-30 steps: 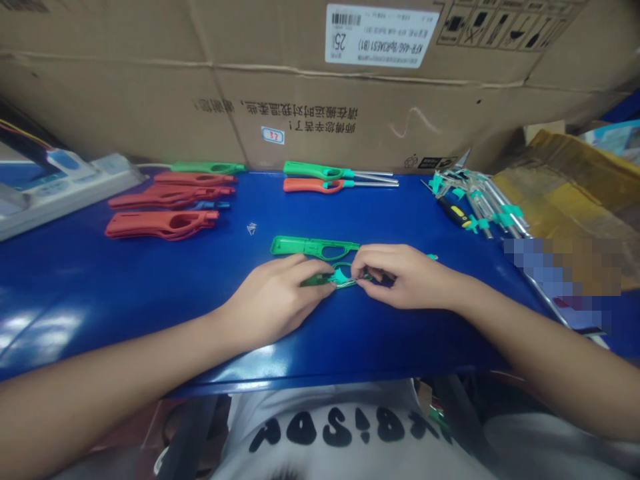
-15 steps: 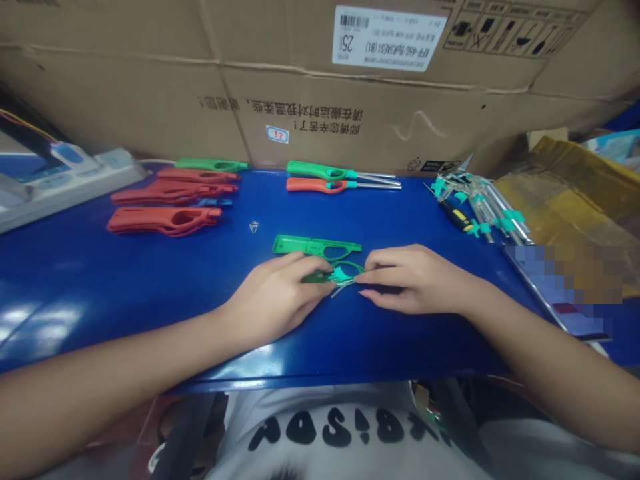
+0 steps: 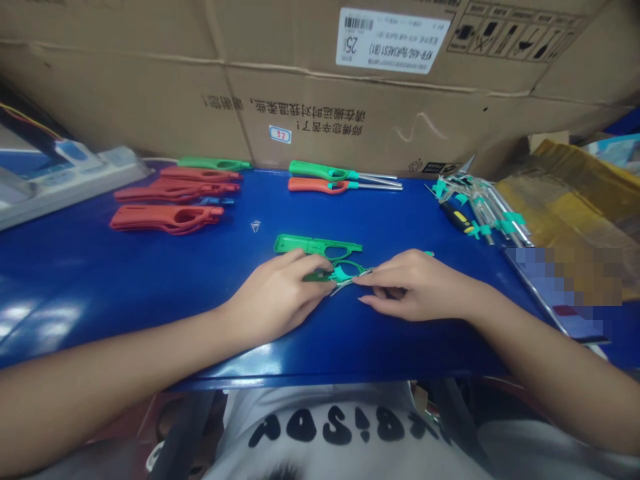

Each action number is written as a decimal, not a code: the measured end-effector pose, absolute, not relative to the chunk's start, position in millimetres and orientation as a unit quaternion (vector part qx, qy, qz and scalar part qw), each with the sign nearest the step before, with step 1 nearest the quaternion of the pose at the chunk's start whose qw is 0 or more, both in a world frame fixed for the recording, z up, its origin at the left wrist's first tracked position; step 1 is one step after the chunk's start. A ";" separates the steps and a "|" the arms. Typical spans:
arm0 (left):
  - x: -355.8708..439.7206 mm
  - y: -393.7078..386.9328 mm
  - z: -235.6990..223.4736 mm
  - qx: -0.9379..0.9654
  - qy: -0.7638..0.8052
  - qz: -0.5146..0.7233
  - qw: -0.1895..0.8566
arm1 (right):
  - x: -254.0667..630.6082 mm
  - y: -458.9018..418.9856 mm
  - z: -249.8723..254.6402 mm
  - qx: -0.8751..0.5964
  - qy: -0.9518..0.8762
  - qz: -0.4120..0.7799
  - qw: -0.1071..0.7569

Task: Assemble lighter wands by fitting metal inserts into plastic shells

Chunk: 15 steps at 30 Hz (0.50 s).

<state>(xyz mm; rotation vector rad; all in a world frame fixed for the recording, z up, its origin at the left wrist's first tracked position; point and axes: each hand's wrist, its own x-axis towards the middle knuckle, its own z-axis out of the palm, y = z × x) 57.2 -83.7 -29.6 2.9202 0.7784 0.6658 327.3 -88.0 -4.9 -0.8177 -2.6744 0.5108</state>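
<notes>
My left hand [image 3: 285, 293] is closed around the back part of a green lighter casing half [image 3: 318, 276], low over the table. A teal trigger piece [image 3: 342, 274] lies in that casing by its finger loop. At the casing's front end, my right hand [image 3: 420, 287] pinches a thin pale wire [image 3: 345, 285] between thumb and fingertips; its other fingers curl in. Just beyond both hands rests another green casing half [image 3: 305, 245], its hollow side up. A small teal bit [image 3: 429, 253] peeks out behind my right hand; what it belongs to is hidden.
Red casings [image 3: 167, 218] are stacked at left near a power strip [image 3: 75, 180]. Two assembled lighters [image 3: 320, 185] lie by the cardboard box [image 3: 300, 87]. Tiny metal bits [image 3: 255, 227] sit mid-table. At right are metal tubes with teal parts [image 3: 485, 207] and a screwdriver [image 3: 457, 217].
My right hand has turned and lowered slightly, its fingers curling more, and the teal bit behind it has come into view. My left hand keeps its hold on the casing.
</notes>
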 end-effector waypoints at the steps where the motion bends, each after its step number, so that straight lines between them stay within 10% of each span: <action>1: 57.1 -83.8 -29.7 0.943 0.252 0.215 0.027 | 327.0 -88.0 -5.1 -0.285 -0.929 0.181 0.152; 15: 57.5 -84.1 -28.8 0.943 0.248 0.219 0.025 | 328.4 -85.9 -8.1 -0.298 -0.925 0.168 0.169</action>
